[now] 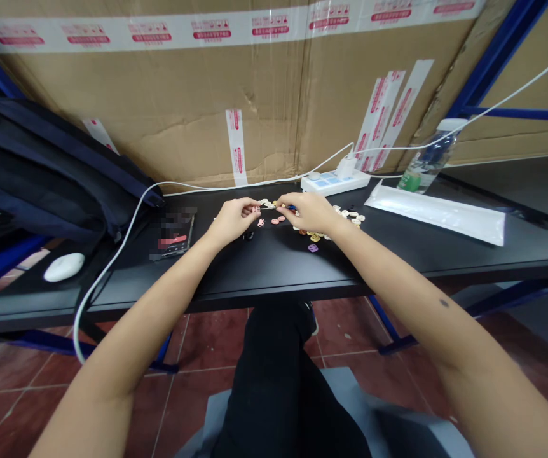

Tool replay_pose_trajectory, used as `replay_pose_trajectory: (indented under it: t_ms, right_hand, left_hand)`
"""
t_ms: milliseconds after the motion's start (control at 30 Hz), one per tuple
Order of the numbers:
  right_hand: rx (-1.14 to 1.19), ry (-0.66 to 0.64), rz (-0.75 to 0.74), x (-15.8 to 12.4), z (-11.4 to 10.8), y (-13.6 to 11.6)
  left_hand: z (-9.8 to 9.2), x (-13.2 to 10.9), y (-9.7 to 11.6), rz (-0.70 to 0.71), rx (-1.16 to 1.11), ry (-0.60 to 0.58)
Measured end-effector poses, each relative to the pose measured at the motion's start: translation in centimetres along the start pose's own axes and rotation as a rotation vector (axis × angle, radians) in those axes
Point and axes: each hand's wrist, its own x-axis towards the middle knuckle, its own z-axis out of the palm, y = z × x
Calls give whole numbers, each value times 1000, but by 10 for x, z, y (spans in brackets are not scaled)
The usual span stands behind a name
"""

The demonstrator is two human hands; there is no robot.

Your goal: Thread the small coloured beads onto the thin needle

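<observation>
Both of my hands are over the far part of a black table (274, 267). My left hand (236, 218) is closed in a pinch on a small pink bead (256, 208). My right hand (309, 213) is closed too, its fingertips pinching something thin and small that I cannot make out, pointed toward the pink bead. Several small beads (313, 238) in pink, white, yellow and purple lie scattered on the table under and beside my right hand.
A phone (175, 236) lies left of my hands, a white mouse (64, 266) further left, a dark bag (40, 178) behind it. A white power strip (335, 182) with cables, a water bottle (427, 159) and a white flat packet (438, 214) sit at right. Cardboard stands behind.
</observation>
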Motion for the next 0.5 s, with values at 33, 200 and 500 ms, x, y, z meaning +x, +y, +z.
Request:
replay_pose_trajectory:
  t_ms: [33, 200, 500]
  right_hand:
    - [-11, 5, 4, 0, 0, -1]
    - [-14, 30, 34, 0, -2, -3]
    - [279, -3, 181, 2, 3, -1]
  left_hand:
    - [0, 0, 1, -6, -1, 1]
    - [-2, 0, 1, -28, 19, 39]
    - [2, 1, -3, 4, -113, -67]
